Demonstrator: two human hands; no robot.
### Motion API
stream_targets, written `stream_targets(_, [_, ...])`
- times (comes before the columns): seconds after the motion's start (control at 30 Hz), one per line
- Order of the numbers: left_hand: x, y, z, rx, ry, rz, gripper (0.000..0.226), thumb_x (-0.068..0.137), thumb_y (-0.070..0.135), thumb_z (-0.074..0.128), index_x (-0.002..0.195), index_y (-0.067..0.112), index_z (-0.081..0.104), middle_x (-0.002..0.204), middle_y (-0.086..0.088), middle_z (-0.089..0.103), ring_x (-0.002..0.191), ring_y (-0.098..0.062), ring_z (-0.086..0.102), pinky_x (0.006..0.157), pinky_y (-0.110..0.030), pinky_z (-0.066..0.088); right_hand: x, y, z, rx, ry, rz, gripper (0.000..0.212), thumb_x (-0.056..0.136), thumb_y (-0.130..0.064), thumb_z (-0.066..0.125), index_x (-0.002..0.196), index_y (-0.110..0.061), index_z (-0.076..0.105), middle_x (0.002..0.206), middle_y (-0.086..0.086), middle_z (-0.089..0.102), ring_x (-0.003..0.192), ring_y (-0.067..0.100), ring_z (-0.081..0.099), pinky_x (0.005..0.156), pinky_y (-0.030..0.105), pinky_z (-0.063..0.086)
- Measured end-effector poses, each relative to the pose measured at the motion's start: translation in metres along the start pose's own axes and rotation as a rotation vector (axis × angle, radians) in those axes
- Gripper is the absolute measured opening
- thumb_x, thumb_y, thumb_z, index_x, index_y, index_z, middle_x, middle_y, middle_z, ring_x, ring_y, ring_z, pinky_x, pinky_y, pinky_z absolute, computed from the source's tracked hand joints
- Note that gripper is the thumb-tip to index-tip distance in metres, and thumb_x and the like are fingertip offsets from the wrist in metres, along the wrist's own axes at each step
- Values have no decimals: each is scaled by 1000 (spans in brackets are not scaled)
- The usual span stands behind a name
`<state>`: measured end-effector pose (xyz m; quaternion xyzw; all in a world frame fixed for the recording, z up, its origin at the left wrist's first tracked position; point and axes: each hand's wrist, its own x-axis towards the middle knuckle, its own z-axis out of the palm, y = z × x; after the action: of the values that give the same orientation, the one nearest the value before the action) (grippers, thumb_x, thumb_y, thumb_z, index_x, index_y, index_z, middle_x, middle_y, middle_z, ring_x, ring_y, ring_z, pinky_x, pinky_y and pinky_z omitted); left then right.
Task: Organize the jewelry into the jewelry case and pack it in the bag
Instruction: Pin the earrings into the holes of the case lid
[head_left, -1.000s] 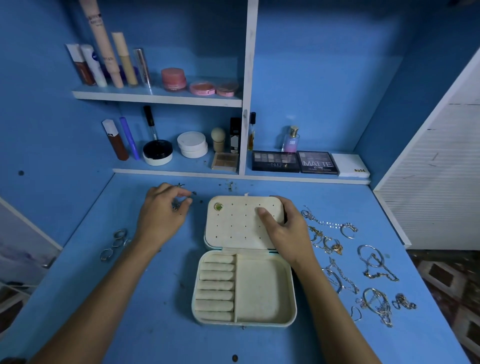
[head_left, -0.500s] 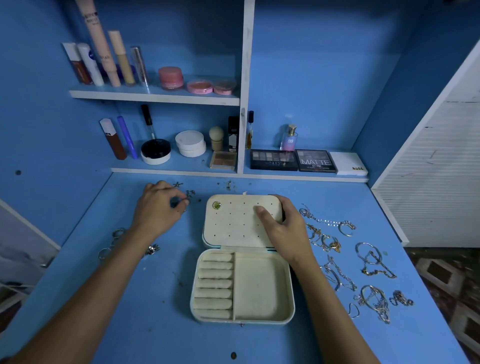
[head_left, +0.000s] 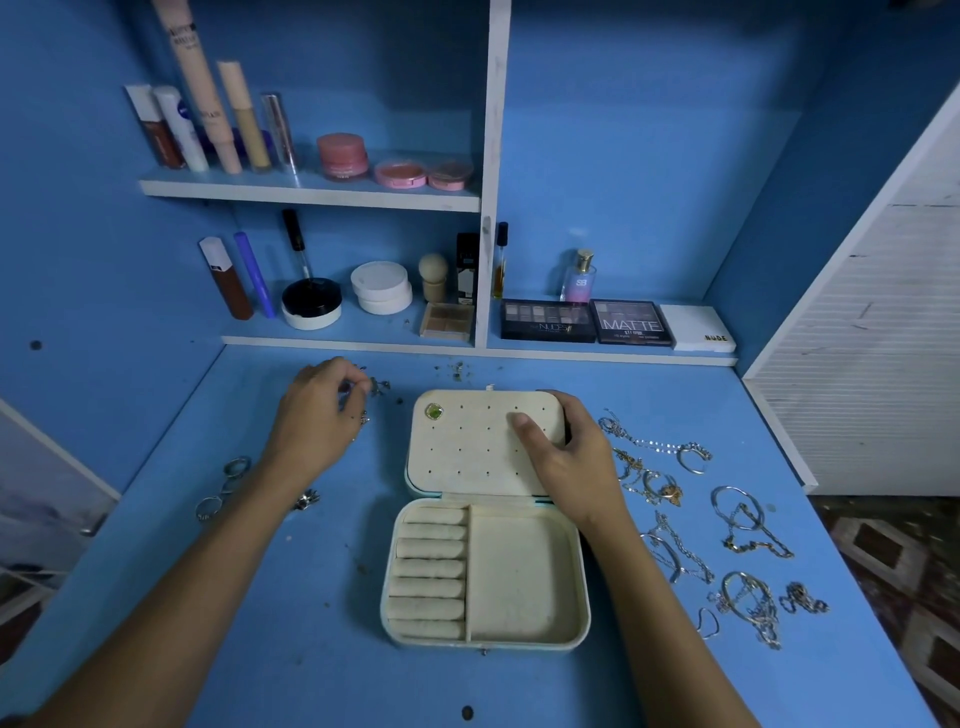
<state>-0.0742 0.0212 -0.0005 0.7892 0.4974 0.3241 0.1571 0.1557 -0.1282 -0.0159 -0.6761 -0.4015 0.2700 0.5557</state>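
Cream jewelry case (head_left: 485, 571) open at centre of the frame on the blue desk (head_left: 311, 623), lid (head_left: 467, 447) laid flat toward the shelves. 1 green-stoned earring (head_left: 434, 412) pinned in the lid's upper-left corner. Ring rolls (head_left: 428, 571) filling the left side of the tray, plain compartment on the right.

Right hand (head_left: 566, 457) gripping the lid's right edge, thumb on the perforated panel, fingers curled over the far rim. Left hand (head_left: 319, 415) left of the lid, thumb and forefinger pinched on a small earring (head_left: 373, 385) among scattered small earrings at the desk's upper centre.

Rings (head_left: 228, 486) lying at the left of the frame, 1 more small piece (head_left: 306, 500) just beside the left forearm. Chains, necklaces and bangles (head_left: 727, 540) spread at the right, apart from the case.

Cosmetics (head_left: 218, 124) on the upper shelf, eyeshadow palettes (head_left: 587, 321) and a perfume bottle (head_left: 579, 278) on the lower shelf.
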Motion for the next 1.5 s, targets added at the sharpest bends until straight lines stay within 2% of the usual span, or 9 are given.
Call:
stream_targets(0.07, [-2,9,-3,-93,-2,-26,4,95,11,61,91,10,63,92,1,69,80,-12,60,71,-18,45,0,0,0,0,-1,-2,36,90,-39,71,122,-28,61,105,-17,70,97,-7,63,84,14,51])
stream_targets(0.23, [-8,25,-6,-294,0,-84,5,90,11,67,86,14,68,81,4,76,63,2,65,56,-14,49,1,1,0,4,0,-2,35,90,-39,71,121,-29,61,105,-19,70,99,-5,64,87,19,53])
stream_targets(0.4, [-14,39,-9,-406,-3,-105,10,81,10,79,90,14,75,86,9,75,76,8,68,66,-4,47,1,1,1,10,8,4,31,90,-39,72,118,-30,62,102,-19,71,97,-3,65,88,21,52])
stream_targets(0.63, [-18,53,-13,-338,45,177,10,82,8,78,92,8,77,90,3,73,79,-9,70,80,-16,54,1,1,1,0,7,1,33,90,-40,72,120,-30,62,103,-19,70,97,-5,64,87,20,53])
stream_targets(0.83, [-27,67,-13,-440,-57,76,29,86,12,74,114,21,68,80,8,76,80,1,71,85,-9,47,1,1,0,9,8,0,31,90,-38,72,118,-30,62,102,-20,71,96,-5,64,84,16,52])
stream_targets(0.97, [-30,68,-11,-394,-57,170,13,85,8,75,93,18,73,77,9,75,77,-3,72,80,-21,56,0,1,0,2,4,-3,32,90,-39,72,118,-30,62,102,-21,69,95,-8,63,79,9,48])
stream_targets(1.1, [-29,68,-7,-298,-104,260,14,84,3,74,94,12,76,89,7,72,80,-3,70,79,-27,57,0,0,0,-5,10,-6,33,90,-39,72,119,-28,61,101,-20,69,93,-9,62,78,7,48])
stream_targets(1.27, [-29,70,-2,-211,-106,319,13,84,5,75,91,16,77,89,12,63,77,-8,64,74,-22,53,0,1,0,0,6,-5,34,90,-39,72,120,-28,62,101,-18,70,93,-6,64,80,13,51])
stream_targets(1.5, [-28,75,6,-142,-155,247,18,84,17,77,97,20,65,86,19,64,96,-4,53,80,-18,42,0,1,0,-11,13,-7,34,89,-40,72,119,-27,62,99,-18,70,90,-6,64,78,12,51])
